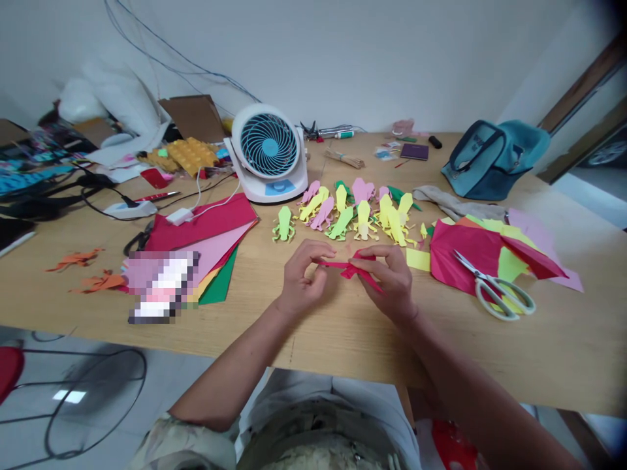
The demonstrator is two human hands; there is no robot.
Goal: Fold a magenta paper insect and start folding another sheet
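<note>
Clock face centred on the red piece, 12 toward the wall. Table (558, 352): wood-toned, carries everything listed here. Heap (453, 258) of loose coloured sheets at 3 o'clock, red uppermost at its near side, yellow and pink showing beyond. Stack (225, 215) of red, pink and green sheets at 9 to 10 o'clock; a pixelated object lies over its near edge, identity not readable. Bag (482, 173), blue, at 2 o'clock, near the table's far right. Fan (269, 149) at 11 o'clock, grille facing the worker. Scissors (477, 274) at 3 o'clock, resting partly on the heap, tips pointing away from the worker. Left hand (304, 277): fingertips together on the thin left end of the red piece. Right hand (389, 281): thumb and fingers clamped on its wider part. Figures (341, 225) of folded paper, yellow, green and pink, grouped at 12 o'clock; two orange figures (100, 282) well apart at 9 o'clock. Red piece (349, 267): folded paper, held between the hands above the table. Step in hand, judged: shaping a narrow limb-like end. Next move, judged: calls for a steady right pinch while the left fingertips crease precisely.
</note>
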